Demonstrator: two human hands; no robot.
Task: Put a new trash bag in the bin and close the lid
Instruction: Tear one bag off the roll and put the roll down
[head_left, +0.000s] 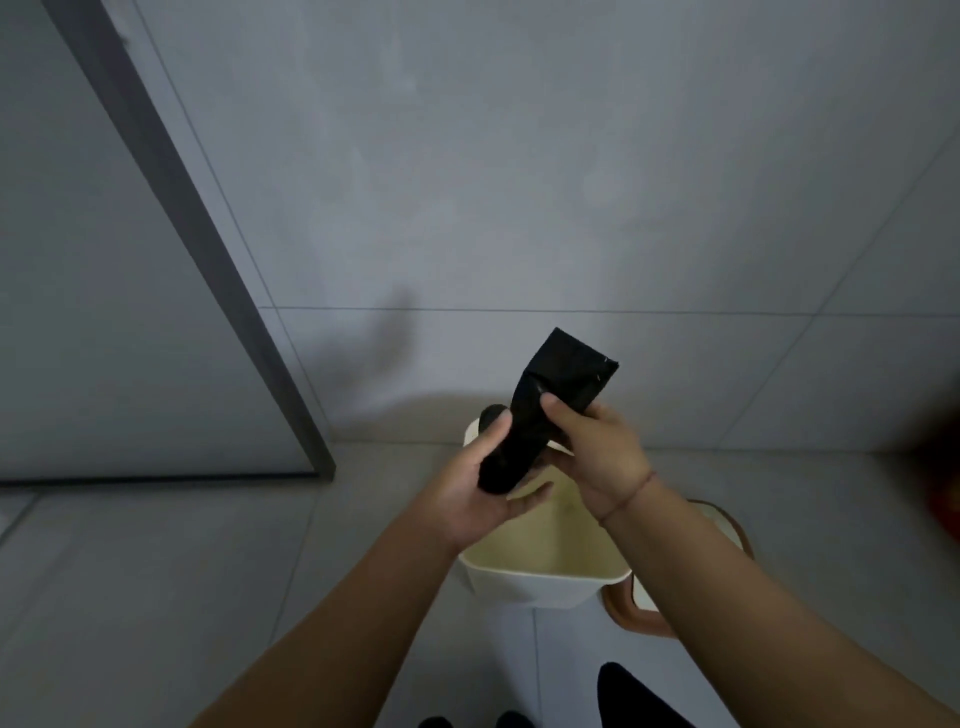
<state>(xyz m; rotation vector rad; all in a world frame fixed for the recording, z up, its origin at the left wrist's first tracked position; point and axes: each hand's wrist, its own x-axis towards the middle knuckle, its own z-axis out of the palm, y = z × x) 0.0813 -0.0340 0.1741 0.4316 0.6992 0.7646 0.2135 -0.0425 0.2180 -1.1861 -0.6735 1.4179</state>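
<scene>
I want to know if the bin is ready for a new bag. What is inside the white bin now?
The white bin looks unlined: bare cream walls, no bag, no trash visible. The hands and the black bag roll held above it cover the far part of the inside.

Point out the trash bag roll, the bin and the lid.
Roll (506, 465): head view, on the black roll lying in the left palm.
Bin (524, 584): head view, on the white front wall below the rim.
Lid (631, 621): head view, on its brown rim right of the bin.
</scene>
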